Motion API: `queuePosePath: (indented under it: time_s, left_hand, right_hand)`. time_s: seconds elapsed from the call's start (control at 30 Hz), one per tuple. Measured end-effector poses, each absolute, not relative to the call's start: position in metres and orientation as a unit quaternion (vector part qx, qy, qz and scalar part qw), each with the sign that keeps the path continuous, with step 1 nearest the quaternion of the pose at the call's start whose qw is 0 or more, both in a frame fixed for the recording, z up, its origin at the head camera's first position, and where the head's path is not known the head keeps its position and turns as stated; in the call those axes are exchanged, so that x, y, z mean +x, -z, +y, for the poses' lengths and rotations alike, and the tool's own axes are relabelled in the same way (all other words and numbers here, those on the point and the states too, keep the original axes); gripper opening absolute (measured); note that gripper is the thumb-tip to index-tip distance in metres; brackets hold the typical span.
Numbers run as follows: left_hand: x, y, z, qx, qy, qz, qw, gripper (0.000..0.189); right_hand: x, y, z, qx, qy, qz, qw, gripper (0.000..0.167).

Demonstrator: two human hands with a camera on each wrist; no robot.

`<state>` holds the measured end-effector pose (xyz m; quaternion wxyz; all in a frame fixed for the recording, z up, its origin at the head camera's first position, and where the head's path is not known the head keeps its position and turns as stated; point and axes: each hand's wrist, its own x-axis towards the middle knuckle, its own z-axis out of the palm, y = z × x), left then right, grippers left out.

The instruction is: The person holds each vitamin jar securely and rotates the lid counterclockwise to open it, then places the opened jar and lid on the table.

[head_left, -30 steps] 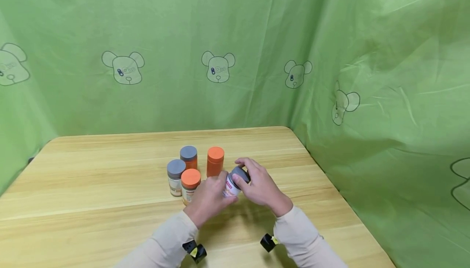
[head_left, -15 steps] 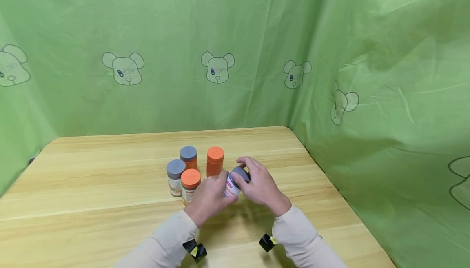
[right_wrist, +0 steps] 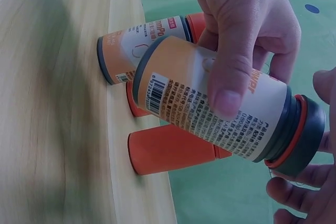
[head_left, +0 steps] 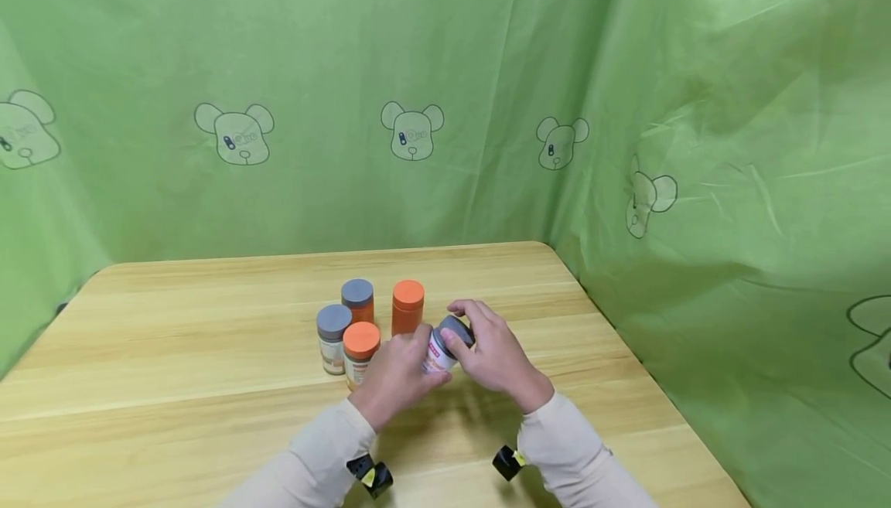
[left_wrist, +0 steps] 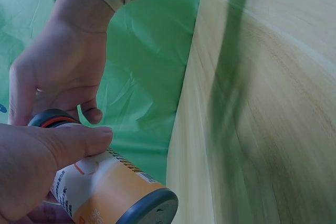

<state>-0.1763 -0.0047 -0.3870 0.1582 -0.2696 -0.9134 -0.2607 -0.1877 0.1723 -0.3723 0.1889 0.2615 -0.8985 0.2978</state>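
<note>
While the left grip [head_left: 394,373] encircles a jar [right_wrist: 194,103], the right [head_left: 496,353] clasps its lid [head_left: 456,328].

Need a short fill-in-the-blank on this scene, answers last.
In the head view, the right hand holds the ____ cap of the tilted jar; the left hand grips its body.
Exactly ____ other jars stand on the table.
Of those, ____ have orange caps.
The rear gray-capped jar has an ____ body.

Missing words: gray; four; two; orange.
</note>
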Motion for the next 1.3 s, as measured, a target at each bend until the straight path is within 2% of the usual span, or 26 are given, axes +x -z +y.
queuePosePath:
  time_s: [0.2,0.47,0.67,0.9,1.3]
  left_hand:
    - [-0.1755,0.3877,-0.0040,-0.272,0.265,-0.911,0.159,0.054]
    - [-0.1758,0.3878,-0.0042,-0.275,0.262,-0.911,0.163,0.055]
    - [-0.1765,0.3879,-0.0048,-0.272,0.263,-0.910,0.169,0.053]
    - [-0.1756,0.3875,-0.0044,-0.271,0.265,-0.911,0.164,0.053]
    - [-0.1758,0.3869,-0.0038,-0.274,0.257,-0.912,0.165,0.054]
  right_hand:
    - [-0.1884,0.3737,0.1712,0.250,-0.293,-0.904,0.187,0.036]
    - [-0.1891,0.3731,0.1724,0.277,-0.304,-0.892,0.189,0.032]
    - [-0.1892,0.3737,0.1746,0.293,-0.306,-0.886,0.187,0.034]
    - [-0.1902,0.3753,0.1724,0.269,-0.283,-0.900,0.196,0.040]
    - [-0.1923,0.3759,0.1752,0.293,-0.295,-0.891,0.183,0.036]
